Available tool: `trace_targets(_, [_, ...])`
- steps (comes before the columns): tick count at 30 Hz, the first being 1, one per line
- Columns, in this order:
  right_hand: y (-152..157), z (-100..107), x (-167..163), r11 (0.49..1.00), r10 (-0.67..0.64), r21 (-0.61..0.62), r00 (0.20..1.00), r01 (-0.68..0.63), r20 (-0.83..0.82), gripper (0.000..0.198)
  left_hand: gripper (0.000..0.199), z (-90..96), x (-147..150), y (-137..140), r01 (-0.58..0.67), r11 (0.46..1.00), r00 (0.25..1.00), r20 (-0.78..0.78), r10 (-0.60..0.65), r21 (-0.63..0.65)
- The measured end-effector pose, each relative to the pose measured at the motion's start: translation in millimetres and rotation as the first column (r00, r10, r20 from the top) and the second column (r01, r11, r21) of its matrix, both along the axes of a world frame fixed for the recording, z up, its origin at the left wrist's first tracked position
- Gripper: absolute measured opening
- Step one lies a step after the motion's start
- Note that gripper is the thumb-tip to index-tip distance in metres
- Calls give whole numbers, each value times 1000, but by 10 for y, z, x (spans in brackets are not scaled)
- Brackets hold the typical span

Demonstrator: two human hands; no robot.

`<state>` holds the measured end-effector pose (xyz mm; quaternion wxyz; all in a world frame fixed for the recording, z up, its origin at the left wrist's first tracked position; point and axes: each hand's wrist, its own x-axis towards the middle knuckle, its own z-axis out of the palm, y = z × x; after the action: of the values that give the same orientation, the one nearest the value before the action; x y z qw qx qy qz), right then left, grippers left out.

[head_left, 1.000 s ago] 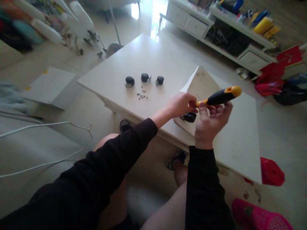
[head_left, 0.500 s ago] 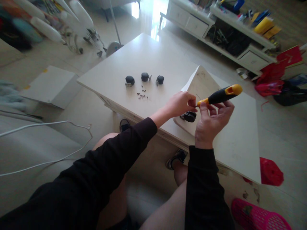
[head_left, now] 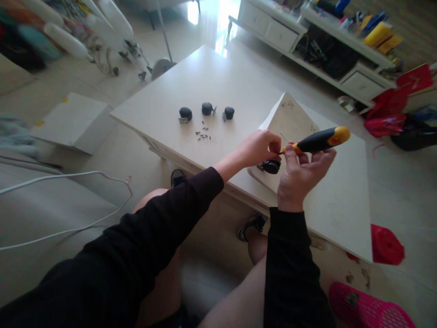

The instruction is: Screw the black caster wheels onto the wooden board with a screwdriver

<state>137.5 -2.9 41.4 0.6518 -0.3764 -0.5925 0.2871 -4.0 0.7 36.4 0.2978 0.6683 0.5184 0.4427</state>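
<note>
My right hand [head_left: 303, 171] grips a black and yellow screwdriver [head_left: 317, 140] near the front of its handle, its shaft pointing left. The fingers of my left hand [head_left: 261, 148] are pinched together at the screwdriver's tip; what lies between them is hidden. Just below that hand a black caster wheel [head_left: 271, 166] sits at the near corner of a white board [head_left: 287, 119]. Farther left on the table stand three loose casters: one [head_left: 185, 113], another [head_left: 206, 108] and a third [head_left: 229, 113]. In front of them lie several small dark screws [head_left: 203, 136].
Under everything is a white table [head_left: 164, 98], its near edge above my knees. A white box [head_left: 73, 123] stands on the floor at left. A pink perforated basket [head_left: 370, 307] is at lower right. Behind the table runs a white cabinet [head_left: 273, 36] with clutter.
The screwdriver's handle end has swung slightly down and to the right, with my right fingers shifting along with it. My left hand stays at the tip; the casters and screws lie as before.
</note>
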Motion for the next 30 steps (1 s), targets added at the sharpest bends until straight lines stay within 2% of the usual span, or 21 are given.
trace_targets(5, [-1, -35, 20, 999, 17, -28, 1000, -18, -23, 56, 15, -34, -25, -1, 183, 978, 977, 130, -170, -99])
trace_targets(7, [-6, -33, 21, 999, 32, -36, 999, -32, -11, 57, 17, -45, -24, 5, 221, 966, 966, 165, -199, -130])
trace_targets(11, [-14, -15, 5, 999, 39, -22, 999, -39, 15, 54, 11, -39, -1, 16, 128, 985, 987, 113, -116, -112])
trace_targets(15, [-10, -22, 1, 1000, -19, -13, 1000, 19, 4, 53, 6, -28, 24, 8, 6, 999, 1000, 13, -5, -49])
trace_targets(18, [0, -49, 12, 999, -37, -21, 999, 37, 24, 54, 12, -37, 21, 1, 28, 999, 999, 23, -27, -30])
trace_targets(21, [7, -68, 16, 999, -32, -36, 999, 34, 34, 53, 14, -44, 7, 0, 144, 986, 985, 107, -134, -86])
trace_targets(23, [4, -66, 8, 999, -22, -43, 999, 23, 37, 52, 14, -38, 1, -1, 171, 978, 979, 132, -155, -122])
trace_targets(30, [-32, -19, -34, 999, -27, -39, 999, 27, 21, 52, 5, -3, 31, -8, 10, 998, 1000, 0, -10, -67])
